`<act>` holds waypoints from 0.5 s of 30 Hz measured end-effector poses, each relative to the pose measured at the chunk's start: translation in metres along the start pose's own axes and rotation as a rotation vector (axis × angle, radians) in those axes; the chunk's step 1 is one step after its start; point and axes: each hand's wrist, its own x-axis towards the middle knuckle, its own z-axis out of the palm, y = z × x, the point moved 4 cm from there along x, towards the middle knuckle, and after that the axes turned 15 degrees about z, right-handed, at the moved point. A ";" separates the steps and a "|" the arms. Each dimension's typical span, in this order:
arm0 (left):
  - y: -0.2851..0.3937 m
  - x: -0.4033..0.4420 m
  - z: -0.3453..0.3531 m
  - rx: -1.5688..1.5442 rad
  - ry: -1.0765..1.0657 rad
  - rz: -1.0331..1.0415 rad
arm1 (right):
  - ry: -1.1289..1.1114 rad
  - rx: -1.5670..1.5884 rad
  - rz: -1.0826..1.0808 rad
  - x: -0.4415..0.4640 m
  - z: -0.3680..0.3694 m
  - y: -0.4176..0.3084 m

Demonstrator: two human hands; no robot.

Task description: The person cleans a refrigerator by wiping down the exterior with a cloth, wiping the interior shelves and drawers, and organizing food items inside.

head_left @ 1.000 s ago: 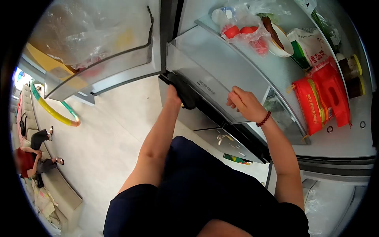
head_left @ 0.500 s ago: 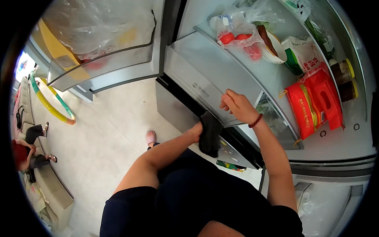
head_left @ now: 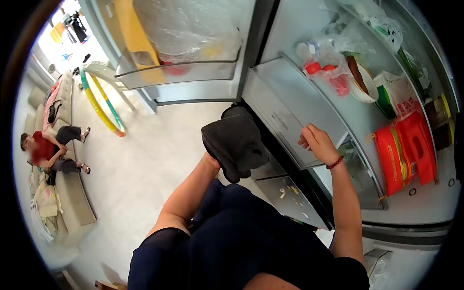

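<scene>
My left hand (head_left: pixel 210 163) holds a dark grey cloth (head_left: pixel 234 142), which covers most of its fingers, in front of the open fridge. My right hand (head_left: pixel 318 143) has its fingers curled at the front edge of a clear fridge drawer (head_left: pixel 280 116); whether they grip the edge is hard to tell. A dark red bead bracelet (head_left: pixel 335 162) is on the right wrist. Above and right of that hand, a glass shelf (head_left: pixel 333 104) bears a plastic bag with red items (head_left: pixel 328 70), a white bowl (head_left: pixel 369 94) and a red package (head_left: pixel 392 162).
The open fridge door (head_left: pixel 193 94) with a clear bin (head_left: pixel 179 72) stands at the upper left. Jars (head_left: pixel 443 134) sit at the far right. A coloured hoop (head_left: pixel 99 108) is left of the door, and a person (head_left: pixel 46 150) sits on a sofa (head_left: pixel 75 198) at far left.
My left hand moved the cloth along the drawer front to the right, then back left and away from it, spreading it wider in view. My right hand stays by the drawer edge. The view has shifted.
</scene>
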 end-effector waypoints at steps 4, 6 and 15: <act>0.019 -0.005 0.009 0.054 -0.095 0.059 | -0.008 0.000 -0.001 -0.002 -0.001 -0.001; 0.024 -0.007 0.009 0.080 -0.143 0.077 | -0.011 0.008 0.008 -0.004 -0.002 -0.004; 0.034 -0.009 0.018 1.219 -0.394 0.183 | 0.498 -0.337 -0.452 -0.061 -0.014 -0.060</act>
